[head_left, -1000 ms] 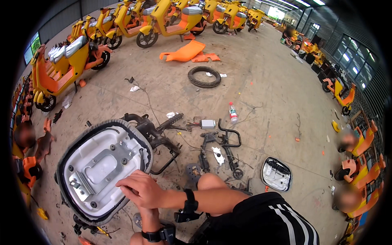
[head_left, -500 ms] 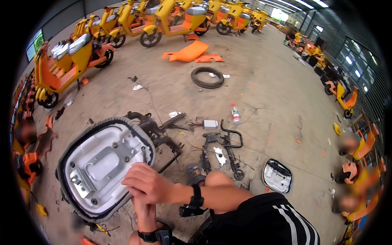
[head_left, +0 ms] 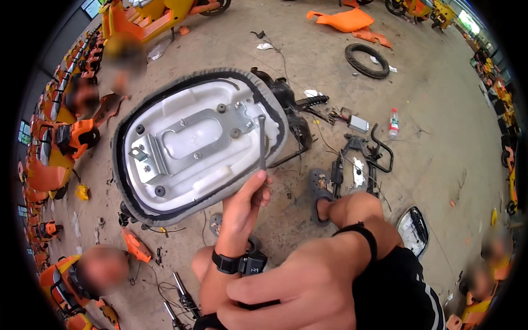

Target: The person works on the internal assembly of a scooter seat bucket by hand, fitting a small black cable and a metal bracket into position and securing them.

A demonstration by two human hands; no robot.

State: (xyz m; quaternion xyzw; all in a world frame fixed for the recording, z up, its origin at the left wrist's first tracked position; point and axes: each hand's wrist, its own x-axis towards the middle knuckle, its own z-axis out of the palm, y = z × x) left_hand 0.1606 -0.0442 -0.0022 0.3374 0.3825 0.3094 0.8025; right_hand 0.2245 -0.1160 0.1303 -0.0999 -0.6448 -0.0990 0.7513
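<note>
A scooter seat (head_left: 176, 206) lies upside down in front of me, with its white plastic underside facing up inside a dark grey rim. A metal bracket plate (head_left: 170, 122) with bolts and black rubber feet is fixed to it. My left hand (head_left: 246, 201), at the seat's near right edge, is closed round the lower end of a grey wrench (head_left: 262, 144). The wrench points away from me over the right end of the underside. My right hand (head_left: 300, 283) is close to the camera beside my left forearm, fingers bent; whatever they hold, if anything, is hidden.
Black frame parts (head_left: 352, 148), a silver box (head_left: 358, 122) and a plastic bottle (head_left: 394, 124) lie to the right. Farther off are a tyre (head_left: 367, 61) and an orange panel (head_left: 342, 21). Another seat (head_left: 413, 231) lies at right. Yellow scooters (head_left: 151, 22) stand at the back.
My view has turned left and down, so the seat appears higher and further right. My right hand has left my left hand and drawn back toward me. The wrench now shows in my left hand.
</note>
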